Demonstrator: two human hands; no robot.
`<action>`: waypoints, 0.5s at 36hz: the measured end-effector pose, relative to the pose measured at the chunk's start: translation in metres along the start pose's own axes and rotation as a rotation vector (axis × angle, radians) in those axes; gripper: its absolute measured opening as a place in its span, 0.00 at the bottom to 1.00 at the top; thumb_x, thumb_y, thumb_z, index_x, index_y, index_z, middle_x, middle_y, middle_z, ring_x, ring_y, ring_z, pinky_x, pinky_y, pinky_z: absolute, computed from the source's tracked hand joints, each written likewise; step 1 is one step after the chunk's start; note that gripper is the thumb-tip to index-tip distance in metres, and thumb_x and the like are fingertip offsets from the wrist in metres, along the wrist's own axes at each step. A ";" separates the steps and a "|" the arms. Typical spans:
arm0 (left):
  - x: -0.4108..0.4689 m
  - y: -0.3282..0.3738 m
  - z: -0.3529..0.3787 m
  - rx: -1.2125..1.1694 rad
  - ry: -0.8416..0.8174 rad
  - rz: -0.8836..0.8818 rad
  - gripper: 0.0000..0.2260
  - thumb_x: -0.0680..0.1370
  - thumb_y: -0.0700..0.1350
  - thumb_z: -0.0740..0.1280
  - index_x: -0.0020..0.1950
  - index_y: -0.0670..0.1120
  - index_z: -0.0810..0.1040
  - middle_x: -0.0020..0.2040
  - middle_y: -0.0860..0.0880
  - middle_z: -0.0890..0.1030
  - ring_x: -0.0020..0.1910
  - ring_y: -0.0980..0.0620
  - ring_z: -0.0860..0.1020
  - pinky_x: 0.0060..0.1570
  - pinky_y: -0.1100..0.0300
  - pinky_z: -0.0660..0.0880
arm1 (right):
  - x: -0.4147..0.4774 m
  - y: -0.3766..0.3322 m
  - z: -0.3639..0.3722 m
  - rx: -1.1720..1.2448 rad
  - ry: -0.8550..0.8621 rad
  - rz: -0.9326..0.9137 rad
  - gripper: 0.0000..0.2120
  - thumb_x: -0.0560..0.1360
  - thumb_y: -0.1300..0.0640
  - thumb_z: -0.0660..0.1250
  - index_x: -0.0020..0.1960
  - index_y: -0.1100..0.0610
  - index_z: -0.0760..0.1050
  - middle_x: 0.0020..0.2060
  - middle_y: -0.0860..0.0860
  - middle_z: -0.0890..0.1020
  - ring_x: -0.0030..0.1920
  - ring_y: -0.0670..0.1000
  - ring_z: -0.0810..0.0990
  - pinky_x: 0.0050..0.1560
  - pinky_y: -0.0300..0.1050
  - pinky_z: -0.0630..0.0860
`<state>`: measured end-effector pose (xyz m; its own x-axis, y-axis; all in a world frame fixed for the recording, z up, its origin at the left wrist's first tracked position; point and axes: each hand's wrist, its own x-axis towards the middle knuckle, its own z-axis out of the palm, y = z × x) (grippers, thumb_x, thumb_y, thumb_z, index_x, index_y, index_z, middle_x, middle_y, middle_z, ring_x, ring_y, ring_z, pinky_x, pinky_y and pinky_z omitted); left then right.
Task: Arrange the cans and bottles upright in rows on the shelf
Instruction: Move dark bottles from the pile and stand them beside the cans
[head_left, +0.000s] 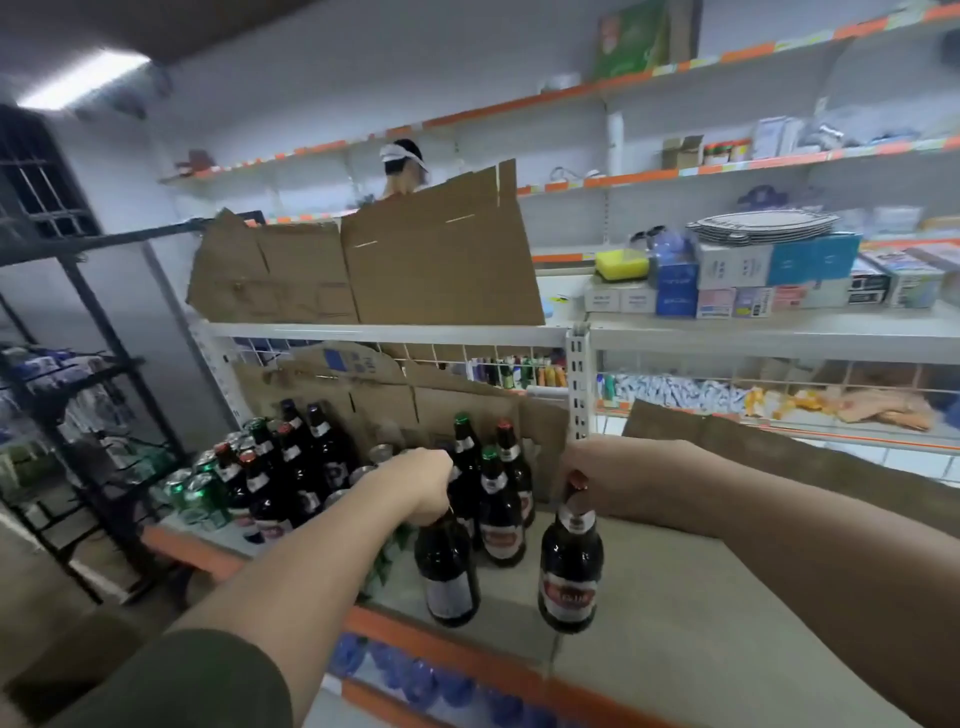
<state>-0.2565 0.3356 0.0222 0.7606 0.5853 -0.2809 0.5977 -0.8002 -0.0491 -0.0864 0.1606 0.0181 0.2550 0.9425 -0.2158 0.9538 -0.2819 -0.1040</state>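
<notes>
Left hand (422, 483): fingers curled round the neck of a dark bottle (450, 571), which stands upright near the shelf's front edge.
Right hand (613, 475): fingers close on the red-capped top of a second bottle (570, 569), upright, its red-and-white label facing the camera, just right of the first and apart from it.
Shelf (675, 597): a beige board with an orange front strip; whether either held bottle's base rests on it cannot be told.
Behind the hands: three bottles (500, 514) stand close together, two with green caps and one with a red cap.
Far left: a tight cluster of dark bottles (293, 467), with green cans (200, 493) just beside it at the shelf's left end.
Back of shelf: torn cardboard (415, 402) stands against the wire grid.
Above: more cardboard (426, 260) leans on the next shelf up.
Below: blue bottles (415, 680) show under the orange strip.
</notes>
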 end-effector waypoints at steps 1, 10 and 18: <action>0.005 -0.011 0.003 0.001 -0.001 0.011 0.03 0.80 0.39 0.64 0.51 0.41 0.77 0.43 0.45 0.78 0.36 0.46 0.75 0.35 0.55 0.67 | 0.004 -0.010 -0.001 0.013 0.000 0.015 0.12 0.74 0.48 0.69 0.51 0.54 0.81 0.44 0.50 0.84 0.43 0.51 0.82 0.47 0.52 0.82; 0.058 -0.077 0.014 0.023 -0.031 0.208 0.06 0.82 0.40 0.64 0.44 0.44 0.72 0.40 0.46 0.73 0.33 0.48 0.70 0.31 0.56 0.64 | 0.065 -0.076 0.014 0.018 0.016 0.188 0.08 0.75 0.50 0.68 0.45 0.54 0.78 0.40 0.50 0.79 0.42 0.54 0.78 0.44 0.48 0.77; 0.087 -0.094 0.021 0.045 -0.013 0.368 0.06 0.82 0.43 0.65 0.47 0.43 0.74 0.40 0.46 0.74 0.32 0.48 0.72 0.30 0.55 0.67 | 0.084 -0.107 0.023 0.037 -0.002 0.403 0.13 0.75 0.47 0.65 0.51 0.55 0.80 0.45 0.53 0.81 0.46 0.58 0.80 0.50 0.53 0.81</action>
<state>-0.2519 0.4595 -0.0178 0.9189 0.2561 -0.3000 0.2730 -0.9619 0.0151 -0.1702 0.2661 -0.0116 0.6069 0.7549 -0.2486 0.7711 -0.6350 -0.0456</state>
